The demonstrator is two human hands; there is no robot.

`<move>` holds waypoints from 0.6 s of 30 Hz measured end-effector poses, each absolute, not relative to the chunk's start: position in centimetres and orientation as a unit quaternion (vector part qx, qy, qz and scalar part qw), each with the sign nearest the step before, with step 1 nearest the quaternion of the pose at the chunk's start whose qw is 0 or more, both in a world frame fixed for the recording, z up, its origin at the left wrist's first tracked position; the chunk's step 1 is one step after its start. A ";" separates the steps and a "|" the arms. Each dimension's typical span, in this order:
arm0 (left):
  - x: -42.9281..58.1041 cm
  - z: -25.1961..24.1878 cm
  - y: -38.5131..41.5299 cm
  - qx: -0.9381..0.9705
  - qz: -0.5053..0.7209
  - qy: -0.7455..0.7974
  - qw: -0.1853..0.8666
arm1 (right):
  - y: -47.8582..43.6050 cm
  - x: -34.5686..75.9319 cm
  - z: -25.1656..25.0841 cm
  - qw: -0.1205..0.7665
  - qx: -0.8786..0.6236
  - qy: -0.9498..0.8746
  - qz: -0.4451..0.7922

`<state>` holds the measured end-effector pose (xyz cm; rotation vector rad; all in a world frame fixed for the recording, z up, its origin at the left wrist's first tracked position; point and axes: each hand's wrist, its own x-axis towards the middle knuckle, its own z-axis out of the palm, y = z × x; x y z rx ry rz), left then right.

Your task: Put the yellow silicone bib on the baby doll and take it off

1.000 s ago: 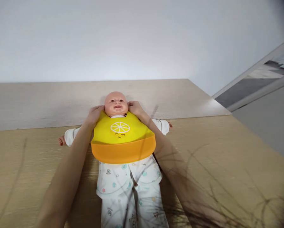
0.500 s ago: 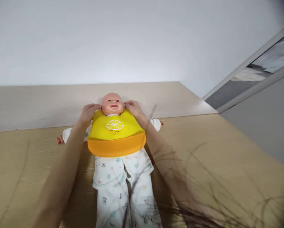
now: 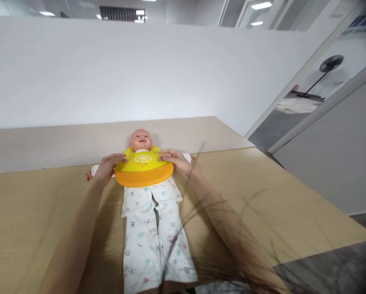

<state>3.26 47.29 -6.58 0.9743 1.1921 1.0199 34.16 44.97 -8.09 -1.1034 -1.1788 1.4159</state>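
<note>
A baby doll (image 3: 140,140) lies on its back in white printed clothes (image 3: 150,232), with its arms spread out. On its chest is a yellow silicone bib (image 3: 154,162) with a white citrus slice, a smiling face and an orange catch pocket (image 3: 143,178) along the bottom. The fingers of my left hand (image 3: 109,166) stretch over the bib's left edge. At the opposite edge, my right hand (image 3: 176,160) touches the bib with its fingers extended. The bib's neck fastening is hidden behind the doll's neck.
The doll lies on a light wooden table (image 3: 247,204), whose far strip is paler and meets a white partition (image 3: 109,73). To the right are a doorway and a standing fan (image 3: 331,64). Loose hair strands cross the lower right of the view.
Both hands have come down from beside the doll's neck to the sides of the bib. The camera view has tilted up, showing the area above the partition.
</note>
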 end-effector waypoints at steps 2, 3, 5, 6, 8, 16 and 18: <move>2.5 -7.1 46.2 0.427 0.448 0.480 0.622 | 44.1 34.0 -8.4 0.477 -0.442 -0.479 0.589; 2.4 -7.3 45.8 0.427 0.458 0.465 0.626 | 43.8 33.9 -8.7 0.484 -0.441 -0.475 0.588; 2.5 -7.5 45.2 0.422 0.488 0.445 0.621 | 43.5 33.3 -9.2 0.510 -0.449 -0.465 0.568; 2.8 -7.5 45.1 0.420 0.507 0.440 0.610 | 43.5 33.0 -9.4 0.525 -0.460 -0.460 0.549; 3.4 -7.6 45.1 0.426 0.535 0.445 0.578 | 43.9 32.2 -9.7 0.552 -0.486 -0.449 0.507; 5.0 -9.7 46.4 0.423 0.576 0.486 0.503 | 45.8 30.4 -10.0 0.596 -0.512 -0.410 0.463; 5.0 -10.5 46.1 0.422 0.586 0.486 0.493 | 45.7 30.6 -10.5 0.593 -0.514 -0.423 0.454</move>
